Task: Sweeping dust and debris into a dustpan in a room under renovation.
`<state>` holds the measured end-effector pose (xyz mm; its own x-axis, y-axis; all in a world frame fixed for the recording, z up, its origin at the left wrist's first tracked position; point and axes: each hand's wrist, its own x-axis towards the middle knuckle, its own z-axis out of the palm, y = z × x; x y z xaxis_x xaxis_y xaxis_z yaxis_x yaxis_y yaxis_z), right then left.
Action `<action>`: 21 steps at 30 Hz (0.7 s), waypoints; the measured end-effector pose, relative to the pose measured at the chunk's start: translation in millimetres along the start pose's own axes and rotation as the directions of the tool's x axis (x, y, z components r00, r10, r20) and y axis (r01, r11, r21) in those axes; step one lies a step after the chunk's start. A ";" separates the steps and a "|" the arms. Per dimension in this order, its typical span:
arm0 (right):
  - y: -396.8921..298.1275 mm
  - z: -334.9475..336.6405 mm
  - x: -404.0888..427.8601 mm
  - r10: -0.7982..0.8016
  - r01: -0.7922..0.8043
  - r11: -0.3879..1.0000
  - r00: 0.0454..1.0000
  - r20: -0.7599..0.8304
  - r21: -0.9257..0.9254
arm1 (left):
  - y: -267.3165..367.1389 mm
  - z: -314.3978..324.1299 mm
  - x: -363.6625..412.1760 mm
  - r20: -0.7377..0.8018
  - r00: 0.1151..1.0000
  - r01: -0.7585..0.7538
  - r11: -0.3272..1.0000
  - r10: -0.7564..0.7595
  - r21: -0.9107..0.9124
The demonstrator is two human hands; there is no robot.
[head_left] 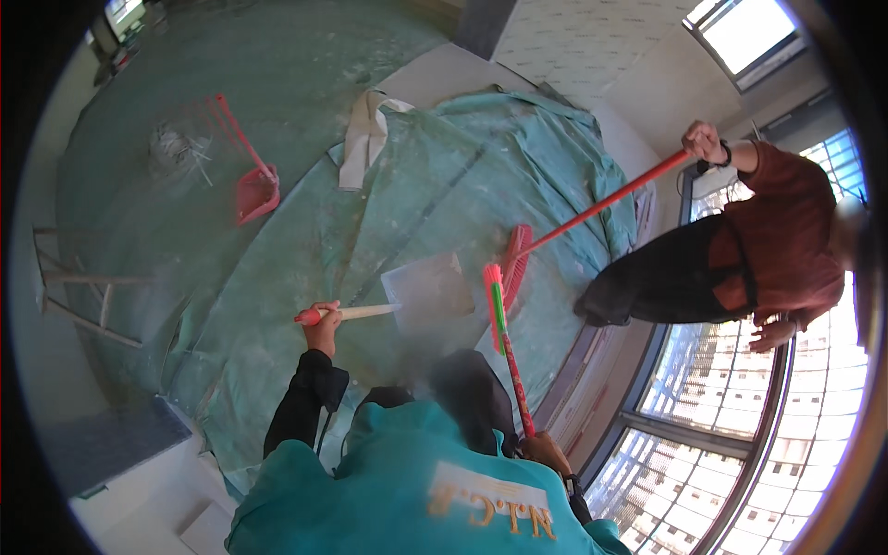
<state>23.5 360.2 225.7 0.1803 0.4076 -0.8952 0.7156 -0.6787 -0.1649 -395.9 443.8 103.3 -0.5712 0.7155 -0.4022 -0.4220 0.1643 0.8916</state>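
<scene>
My left hand (324,331) grips the pale handle of a broad flat scraper or dustpan (430,288), whose grey blade lies over the green floor sheet. The lens is hazy there, so its exact kind is unclear. In my right hand (546,451) is the red patterned stick of a broom (497,305) with pink bristles and a green strip. Its head is close to the pink head of a second broom (519,267), held on a long red stick by another person. Bunched green sheeting (513,139) spreads in front of me, with a beige cloth strip (364,139) across it.
On the right stands a person (784,229) in a rust-coloured top, beside large barred windows (707,388). A red long-handled dustpan (257,194) and a grey-white heap (173,149) are at upper left. A wooden frame or stool (104,281) stands far left.
</scene>
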 end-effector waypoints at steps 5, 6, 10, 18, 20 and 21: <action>-37.9 -27.0 42.7 -0.329 0.332 0.894 0.942 0.062 -0.301 | 27.0 -5.7 13.2 -0.153 0.983 -0.078 0.989 0.096 0.122; -47.2 -33.2 49.7 -0.350 0.354 0.891 0.934 0.066 -0.285 | 33.8 -6.1 18.6 -0.161 0.983 -0.055 0.981 0.086 0.187; -104.5 -64.7 81.2 -0.298 0.305 0.941 0.952 0.063 -0.150 | 68.3 -7.7 36.4 -0.249 0.964 -0.022 0.957 0.097 0.288; -204.3 -104.3 141.2 -0.196 0.189 0.978 0.978 0.077 0.085 | 150.8 -17.7 32.6 -0.578 0.804 -0.052 0.985 0.139 0.165; -234.3 -111.3 159.8 -0.210 0.210 0.978 0.968 0.137 0.012 | 155.0 -19.8 18.1 -0.658 0.742 -0.075 0.991 0.132 0.114; -249.2 -115.4 167.2 -0.251 0.261 0.964 0.956 0.151 -0.050 | 155.8 -19.6 14.6 -0.678 0.716 -0.124 0.986 0.165 0.110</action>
<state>-46.8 667.9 164.9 -0.1089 0.4678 -0.8771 0.7710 -0.5173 -0.3716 -483.8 466.6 232.2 -0.9562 0.0796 -0.2817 -0.2681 0.1479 0.9520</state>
